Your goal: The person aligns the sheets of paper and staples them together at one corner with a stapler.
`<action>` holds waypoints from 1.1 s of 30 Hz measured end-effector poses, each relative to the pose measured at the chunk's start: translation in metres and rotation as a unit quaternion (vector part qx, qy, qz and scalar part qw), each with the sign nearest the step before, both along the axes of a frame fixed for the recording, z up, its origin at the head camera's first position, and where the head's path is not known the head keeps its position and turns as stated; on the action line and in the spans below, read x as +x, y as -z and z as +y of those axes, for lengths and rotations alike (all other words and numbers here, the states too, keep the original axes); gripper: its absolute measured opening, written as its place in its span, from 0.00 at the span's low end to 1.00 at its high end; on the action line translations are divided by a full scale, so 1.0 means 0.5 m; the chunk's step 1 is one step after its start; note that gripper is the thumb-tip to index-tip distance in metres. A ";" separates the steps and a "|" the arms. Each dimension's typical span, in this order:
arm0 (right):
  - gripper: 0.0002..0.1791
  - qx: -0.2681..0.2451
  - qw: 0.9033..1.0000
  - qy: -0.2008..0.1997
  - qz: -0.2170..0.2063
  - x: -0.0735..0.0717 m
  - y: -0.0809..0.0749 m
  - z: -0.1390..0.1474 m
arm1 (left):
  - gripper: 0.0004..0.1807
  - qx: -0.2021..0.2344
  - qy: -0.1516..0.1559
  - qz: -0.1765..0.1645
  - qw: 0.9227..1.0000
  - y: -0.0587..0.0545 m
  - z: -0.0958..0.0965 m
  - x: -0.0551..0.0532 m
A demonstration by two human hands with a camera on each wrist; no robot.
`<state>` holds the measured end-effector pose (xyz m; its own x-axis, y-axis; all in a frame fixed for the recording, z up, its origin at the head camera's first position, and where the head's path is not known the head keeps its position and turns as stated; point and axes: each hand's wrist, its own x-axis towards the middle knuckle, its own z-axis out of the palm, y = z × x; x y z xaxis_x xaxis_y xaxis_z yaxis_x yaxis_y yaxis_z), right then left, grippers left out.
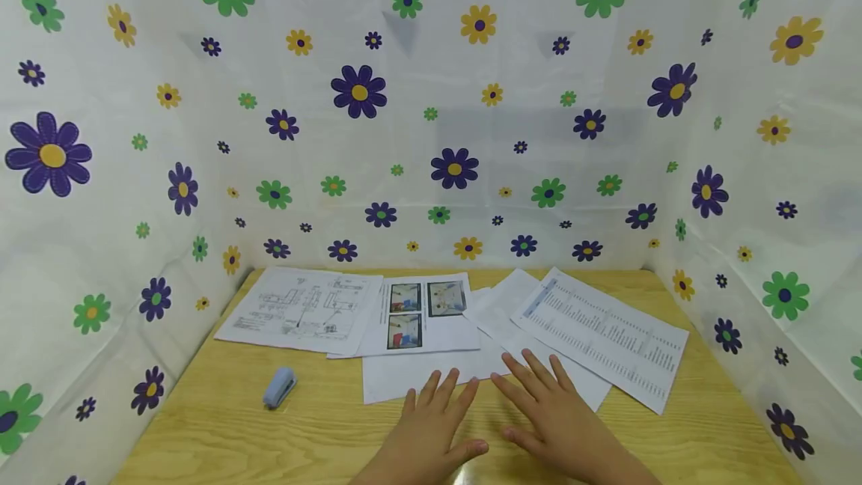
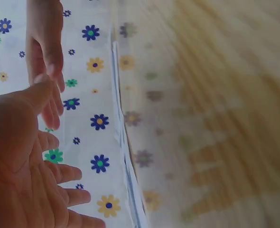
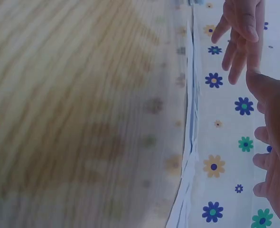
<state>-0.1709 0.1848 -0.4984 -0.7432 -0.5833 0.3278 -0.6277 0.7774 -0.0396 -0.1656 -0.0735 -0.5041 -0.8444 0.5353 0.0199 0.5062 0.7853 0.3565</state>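
Both hands hover palm down over the front middle of the wooden table, fingers spread and holding nothing. My left hand (image 1: 434, 429) is close to the near edge of a blank white sheet (image 1: 411, 380). Beside it, my right hand (image 1: 555, 421) overlaps the lower edge of the papers in the head view. A printed text sheet (image 1: 606, 339) lies at the right, partly over another white sheet (image 1: 501, 309). At the middle lies a page with photos (image 1: 441, 331), and at the left a page of technical drawings (image 1: 296, 309). A light blue stapler (image 1: 279, 388) rests left of my left hand.
The wooden table (image 1: 215, 418) is enclosed at the back and both sides by a white curtain (image 1: 431, 141) printed with green, yellow and purple flowers. In both wrist views the papers show edge-on as a thin stack (image 2: 123, 142) on the shiny tabletop.
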 end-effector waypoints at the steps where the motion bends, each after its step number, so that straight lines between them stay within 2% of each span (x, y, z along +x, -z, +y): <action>1: 0.40 0.000 1.000 0.002 0.000 -0.002 -0.003 0.004 | 0.45 -0.001 0.001 0.002 1.000 -0.002 0.007 -0.002; 7: 0.41 -0.004 1.000 0.013 0.015 -0.019 -0.034 0.039 | 0.43 0.031 -0.007 -0.004 0.999 -0.022 0.046 -0.005; 14: 0.40 -0.018 0.999 0.042 0.005 -0.041 -0.079 0.085 | 0.43 0.093 -0.035 -0.055 0.993 -0.040 0.100 -0.005; 19: 0.38 -0.022 0.999 0.047 -0.007 -0.051 -0.089 0.103 | 0.41 0.107 -0.042 -0.072 0.991 -0.040 0.131 -0.008; 22: 0.38 -0.020 0.999 0.046 -0.004 -0.056 -0.088 0.112 | 0.40 0.134 -0.047 -0.096 0.985 -0.042 0.146 -0.009; 24: 0.38 -0.018 0.999 0.045 0.000 -0.061 -0.087 0.116 | 0.39 0.167 -0.054 -0.120 0.977 -0.046 0.152 -0.012; 26: 0.38 -0.008 0.999 0.047 0.000 -0.065 -0.089 0.130 | 0.38 0.210 -0.058 -0.150 0.964 -0.047 0.169 -0.015; 30: 0.38 0.006 0.998 0.057 0.002 -0.082 -0.093 0.146 | 0.36 0.290 -0.076 -0.203 0.932 -0.051 0.187 -0.021; 33: 0.38 0.011 0.998 0.067 0.003 -0.090 -0.093 0.166 | 0.35 0.335 -0.094 -0.248 0.904 -0.049 0.212 -0.021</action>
<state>-0.2161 0.2678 -0.4519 -0.8128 -0.4865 0.3204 -0.5187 0.8548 -0.0178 -0.1760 0.0323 -0.4794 -0.9130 0.3900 -0.1200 0.0336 0.3649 0.9304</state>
